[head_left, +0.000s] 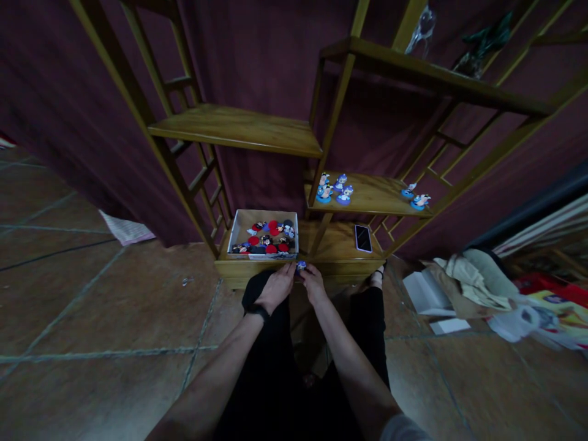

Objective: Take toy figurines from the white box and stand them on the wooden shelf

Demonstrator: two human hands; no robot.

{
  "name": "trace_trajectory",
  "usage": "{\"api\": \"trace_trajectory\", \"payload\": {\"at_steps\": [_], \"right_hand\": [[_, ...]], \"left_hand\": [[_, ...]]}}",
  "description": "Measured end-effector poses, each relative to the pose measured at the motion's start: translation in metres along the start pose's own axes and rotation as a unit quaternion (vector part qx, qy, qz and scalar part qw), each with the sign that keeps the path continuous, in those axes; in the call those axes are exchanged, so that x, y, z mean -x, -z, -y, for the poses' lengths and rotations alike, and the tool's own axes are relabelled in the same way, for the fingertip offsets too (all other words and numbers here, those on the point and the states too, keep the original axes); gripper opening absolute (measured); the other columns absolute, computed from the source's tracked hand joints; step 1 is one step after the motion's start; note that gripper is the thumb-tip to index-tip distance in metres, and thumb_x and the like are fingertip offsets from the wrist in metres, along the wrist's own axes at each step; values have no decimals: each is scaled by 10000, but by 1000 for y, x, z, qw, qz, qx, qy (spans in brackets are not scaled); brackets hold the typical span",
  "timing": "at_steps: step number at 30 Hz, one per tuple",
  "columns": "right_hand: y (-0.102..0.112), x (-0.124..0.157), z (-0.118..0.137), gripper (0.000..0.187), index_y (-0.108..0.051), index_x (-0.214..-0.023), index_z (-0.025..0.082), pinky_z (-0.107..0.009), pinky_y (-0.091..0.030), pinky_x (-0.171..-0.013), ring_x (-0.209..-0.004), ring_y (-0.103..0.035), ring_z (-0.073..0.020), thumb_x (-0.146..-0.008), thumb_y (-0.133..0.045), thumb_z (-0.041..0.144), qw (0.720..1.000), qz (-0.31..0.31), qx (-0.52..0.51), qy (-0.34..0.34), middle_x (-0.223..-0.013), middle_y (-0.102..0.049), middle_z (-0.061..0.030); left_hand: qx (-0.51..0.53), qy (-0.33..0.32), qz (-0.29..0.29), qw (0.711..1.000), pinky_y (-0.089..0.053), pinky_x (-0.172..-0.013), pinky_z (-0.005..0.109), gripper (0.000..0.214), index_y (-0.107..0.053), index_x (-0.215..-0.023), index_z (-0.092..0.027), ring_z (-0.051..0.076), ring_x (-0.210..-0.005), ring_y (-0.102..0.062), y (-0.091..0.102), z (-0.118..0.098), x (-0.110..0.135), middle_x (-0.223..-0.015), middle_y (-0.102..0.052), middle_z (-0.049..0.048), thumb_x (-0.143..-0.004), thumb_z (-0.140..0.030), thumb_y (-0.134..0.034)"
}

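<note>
Between my two hands, just in front of the low shelf's edge, is a small purple-and-white figurine [301, 266]. My left hand [278, 285] has its fingers closed at the figurine's left side. From the right, my right hand [313, 283] pinches the same piece. Just beyond my left hand stands an open cardboard box [233, 236] holding several figurines, some lying over with red or dark round bases showing. On the middle shelf, figurines with purple bases [344, 195] and blue bases [324, 193] stand in a group at the left end.
More blue-based figurines [419, 201] stand at the right end of the middle shelf [372, 191]. A phone [362, 238] lies on the bottom shelf. A bare upper shelf board [239, 125] juts out at left. White boxes [427, 293] and plastic bags [517, 321] lie on the floor at right.
</note>
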State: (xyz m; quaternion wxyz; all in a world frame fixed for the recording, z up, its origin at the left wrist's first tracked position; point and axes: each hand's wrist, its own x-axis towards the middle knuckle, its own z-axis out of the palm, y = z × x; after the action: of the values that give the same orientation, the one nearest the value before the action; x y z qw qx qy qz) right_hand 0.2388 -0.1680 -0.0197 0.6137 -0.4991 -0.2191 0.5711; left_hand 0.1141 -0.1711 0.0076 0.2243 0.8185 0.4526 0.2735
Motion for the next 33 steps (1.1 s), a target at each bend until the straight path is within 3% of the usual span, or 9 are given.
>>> {"api": "trace_trajectory", "payload": {"at_steps": [11,20,24,27,29,33], "right_hand": [[30,19,-1,269,-607,-793,188,-289,-471,-735,-752,-593,-139,-540,-695,216,999,-8,-33,22,-777,-640,10],[33,31,-12,287,-602,-835,197,-282,-464,-679,-780,-599,-160,-572,-690,272,1000,-13,16,6,-836,-651,-15],[21,33,-6,298,-602,-837,192,-267,-462,-682,-791,-594,-155,-567,-697,277,1000,-10,13,7,-859,-646,-16],[11,32,1,281,-598,-816,192,-256,-466,-666,-777,-595,-146,-571,-698,287,1000,-13,14,10,-843,-641,-10],[6,30,4,274,-596,-796,187,-263,-476,-657,-765,-599,-149,-564,-699,292,1000,-14,11,15,-824,-640,-13],[-6,24,8,315,-612,-806,164,-293,-496,-645,-715,-604,-155,-543,-711,306,1000,-8,5,9,-814,-648,-37]], "left_hand": [[-186,-75,61,978,-403,-863,370,458,-352,-1287,-128,251,-1072,-519,-18,-9,5,-1204,-509,183,-829,-117,-352],[-194,-94,84,973,-409,-883,363,425,-372,-1273,-128,236,-1093,-512,-12,-3,18,-1229,-501,173,-848,-137,-347],[-88,-62,52,993,-411,-897,346,421,-404,-1260,-148,218,-1092,-515,-4,-3,19,-1210,-519,143,-840,-151,-384],[88,-19,-6,996,-406,-905,337,379,-501,-1186,-189,205,-1051,-538,-2,-2,13,-1161,-560,111,-812,-168,-449],[232,29,-35,972,-422,-873,345,335,-575,-1098,-195,211,-970,-575,-3,1,8,-1081,-611,95,-767,-182,-525],[460,116,-24,880,-439,-810,352,305,-645,-975,-165,210,-838,-607,-2,9,-1,-934,-671,81,-671,-200,-641]]}}
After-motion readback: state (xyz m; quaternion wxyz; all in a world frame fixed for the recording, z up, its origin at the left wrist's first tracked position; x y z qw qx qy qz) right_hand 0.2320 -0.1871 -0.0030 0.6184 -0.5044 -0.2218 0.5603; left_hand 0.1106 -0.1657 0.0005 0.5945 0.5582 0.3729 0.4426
